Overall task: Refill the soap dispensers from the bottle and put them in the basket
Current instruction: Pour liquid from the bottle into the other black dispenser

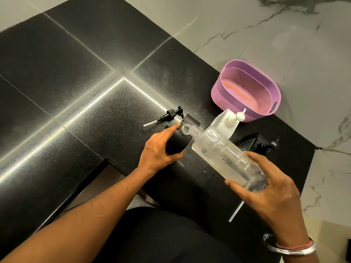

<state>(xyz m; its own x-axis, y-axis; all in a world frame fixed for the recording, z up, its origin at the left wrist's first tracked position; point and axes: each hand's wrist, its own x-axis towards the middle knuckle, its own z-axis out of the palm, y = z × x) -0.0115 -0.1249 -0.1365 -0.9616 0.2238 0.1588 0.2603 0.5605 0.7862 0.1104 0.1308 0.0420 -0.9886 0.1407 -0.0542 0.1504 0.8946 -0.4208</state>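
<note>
Black dispenser (179, 138), pump off, stands on counter (76, 76); left hand (159, 150) wraps its body. Clear bottle (224, 154), tipped, neck at dispenser mouth, right hand (266, 186) gripping its base. We judge bottle light, thin-walled, likely slick w/ soap: hold low, squeeze gently. Basket (273, 88) stands beyond, w/ white dispenser (230, 121) just beside it.
</note>
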